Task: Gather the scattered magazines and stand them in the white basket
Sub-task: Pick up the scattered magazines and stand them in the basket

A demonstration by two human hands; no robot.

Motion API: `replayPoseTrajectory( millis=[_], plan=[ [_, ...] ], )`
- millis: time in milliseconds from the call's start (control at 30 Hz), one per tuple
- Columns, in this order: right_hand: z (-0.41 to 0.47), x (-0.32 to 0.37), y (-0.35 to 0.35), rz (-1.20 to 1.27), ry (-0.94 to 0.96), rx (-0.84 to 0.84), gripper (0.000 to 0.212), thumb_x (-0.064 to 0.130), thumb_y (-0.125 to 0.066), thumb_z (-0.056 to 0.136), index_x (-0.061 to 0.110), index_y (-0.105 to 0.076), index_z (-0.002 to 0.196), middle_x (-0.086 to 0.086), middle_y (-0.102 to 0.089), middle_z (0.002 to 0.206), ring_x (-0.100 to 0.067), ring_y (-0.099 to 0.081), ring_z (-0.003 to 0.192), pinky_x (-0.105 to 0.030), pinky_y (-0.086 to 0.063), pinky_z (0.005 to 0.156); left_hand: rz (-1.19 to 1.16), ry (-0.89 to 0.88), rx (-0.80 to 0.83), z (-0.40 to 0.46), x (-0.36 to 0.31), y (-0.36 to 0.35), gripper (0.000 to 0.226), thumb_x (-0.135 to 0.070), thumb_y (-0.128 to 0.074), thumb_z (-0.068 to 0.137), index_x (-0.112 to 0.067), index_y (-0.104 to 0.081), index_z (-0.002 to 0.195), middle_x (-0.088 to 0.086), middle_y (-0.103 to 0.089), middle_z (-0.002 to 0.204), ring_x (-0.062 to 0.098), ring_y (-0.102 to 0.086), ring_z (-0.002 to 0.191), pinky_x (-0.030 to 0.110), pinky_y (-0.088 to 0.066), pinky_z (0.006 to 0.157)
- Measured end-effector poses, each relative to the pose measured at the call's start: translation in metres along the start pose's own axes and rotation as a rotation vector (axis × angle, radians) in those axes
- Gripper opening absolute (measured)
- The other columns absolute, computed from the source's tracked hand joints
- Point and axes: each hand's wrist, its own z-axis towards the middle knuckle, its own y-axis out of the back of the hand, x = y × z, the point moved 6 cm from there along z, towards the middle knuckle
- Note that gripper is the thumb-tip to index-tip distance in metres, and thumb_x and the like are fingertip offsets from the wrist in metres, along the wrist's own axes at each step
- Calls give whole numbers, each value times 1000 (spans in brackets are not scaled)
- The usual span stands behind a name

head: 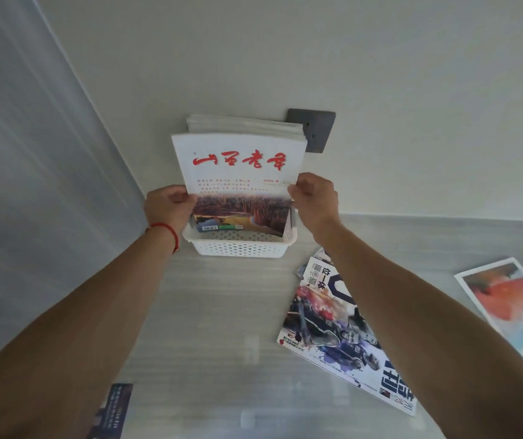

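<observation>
The stack of magazines (238, 172), pinched at its side edges by the left hand (168, 205) and right hand (314, 201), is half-lowered into the basket (241, 247) at the desk's back edge, which could be tipped if pushed unevenly.

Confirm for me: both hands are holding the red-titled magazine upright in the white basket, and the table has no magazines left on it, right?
Not quite. Both hands, left hand and right hand, do hold the red-titled magazine upright in the white basket, but the head view shows magazines still on the table, such as the basketball magazine.
</observation>
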Motion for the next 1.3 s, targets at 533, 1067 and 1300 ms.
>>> replayPoseTrajectory(
  millis=[533,1067,1300],
  plan=[
    [21,-5,-3,-188,93,-6,22,11,-61,88,15,-76,103,4,-78,90,-13,-73,84,-34,-61,87,179,-32,7,28,13,-22,18,-10,-76,85,-7,-78,103,13,-79,99,26,-75,94,41,-61,93],
    [-109,-159,89,-529,-147,137,39,14,-61,94,14,-58,133,-2,-64,133,-23,-60,124,-39,-53,101,450,-503,391,-164,8,-102,16,-12,-69,85,-16,-61,99,0,-62,99,18,-60,94,29,-51,80],
    [-182,-233,116,-1015,-88,705,132,62,-79,74,33,16,160,-3,37,163,-35,28,152,-71,0,117,902,-592,858,-279,65,-192,48,-35,-70,90,-31,-52,134,0,-47,150,22,-42,142,43,-45,113]
  ],
)
